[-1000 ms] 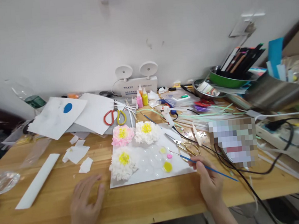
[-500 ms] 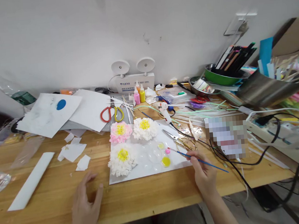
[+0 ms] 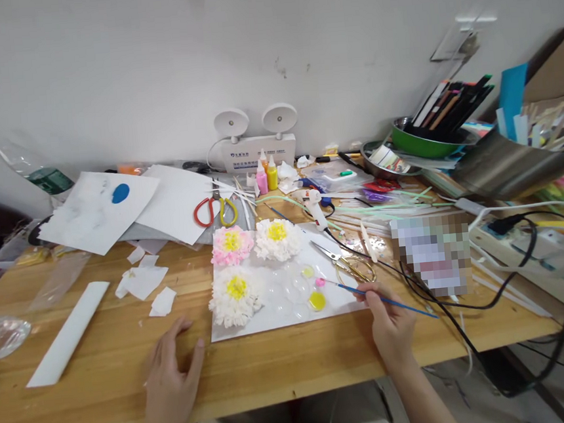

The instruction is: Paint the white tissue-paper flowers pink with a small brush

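My right hand [image 3: 390,320] pinches a thin blue paintbrush [image 3: 399,304], its tip at the pink paint [image 3: 320,282] in a clear paint palette [image 3: 283,295]. Another well of the palette holds yellow paint [image 3: 317,300]. Lying on the table left of the paper sheet [image 3: 253,330], my left hand [image 3: 175,372] has its fingers apart and holds nothing. On that sheet sit a pink flower [image 3: 219,251] and two fluffy white flowers, one at the back [image 3: 289,242] and one in front [image 3: 224,309], all with yellow centres.
Gold-handled scissors [image 3: 353,270] lie right of the palette, near a glue gun [image 3: 315,212] and black cables [image 3: 468,307]. Paint bottles [image 3: 272,176] and red-and-yellow-handled scissors [image 3: 204,213] are behind the flowers. Paper scraps [image 3: 144,281] and a white strip [image 3: 70,335] lie at left.
The whole view has shifted slightly. The brush tip stays at the pink paint in my right hand's grip, and my left hand still rests on the table.
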A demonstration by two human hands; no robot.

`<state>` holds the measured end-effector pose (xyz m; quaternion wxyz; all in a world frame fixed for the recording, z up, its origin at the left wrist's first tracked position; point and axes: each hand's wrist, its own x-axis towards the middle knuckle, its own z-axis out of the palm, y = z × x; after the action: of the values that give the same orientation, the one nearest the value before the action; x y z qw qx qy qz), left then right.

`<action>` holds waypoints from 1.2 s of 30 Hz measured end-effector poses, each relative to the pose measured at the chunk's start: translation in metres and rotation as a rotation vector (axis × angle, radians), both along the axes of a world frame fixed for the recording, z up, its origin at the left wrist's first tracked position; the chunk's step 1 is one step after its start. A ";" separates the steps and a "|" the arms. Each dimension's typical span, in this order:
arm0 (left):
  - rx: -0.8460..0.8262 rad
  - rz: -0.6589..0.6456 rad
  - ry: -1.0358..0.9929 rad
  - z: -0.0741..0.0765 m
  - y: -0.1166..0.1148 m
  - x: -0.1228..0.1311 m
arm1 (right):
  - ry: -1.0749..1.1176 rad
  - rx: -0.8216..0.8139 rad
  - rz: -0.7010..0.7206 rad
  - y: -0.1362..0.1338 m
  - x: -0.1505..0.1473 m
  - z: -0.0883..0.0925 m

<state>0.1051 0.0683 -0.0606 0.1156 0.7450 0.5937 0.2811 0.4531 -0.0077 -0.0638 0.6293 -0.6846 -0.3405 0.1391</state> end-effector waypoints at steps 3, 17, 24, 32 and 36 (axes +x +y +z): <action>-0.012 0.002 0.013 -0.001 -0.001 -0.002 | 0.259 0.085 -0.061 0.003 0.000 0.004; 0.022 -0.169 0.360 0.008 -0.010 0.005 | 0.384 0.108 0.376 0.088 -0.028 0.061; 0.004 -0.196 0.432 0.010 -0.007 0.008 | -0.042 -0.062 0.462 0.154 -0.054 0.062; 0.022 -0.183 0.436 0.012 -0.009 0.009 | -0.299 -0.150 0.483 0.178 -0.060 0.060; 0.032 -0.174 0.434 0.011 -0.008 0.009 | -0.380 -0.190 0.500 0.182 -0.060 0.063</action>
<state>0.1137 0.0605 -0.0491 -0.0028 0.8381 0.5337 0.1129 0.3934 0.1743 -0.0011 0.4344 -0.6491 -0.5948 0.1901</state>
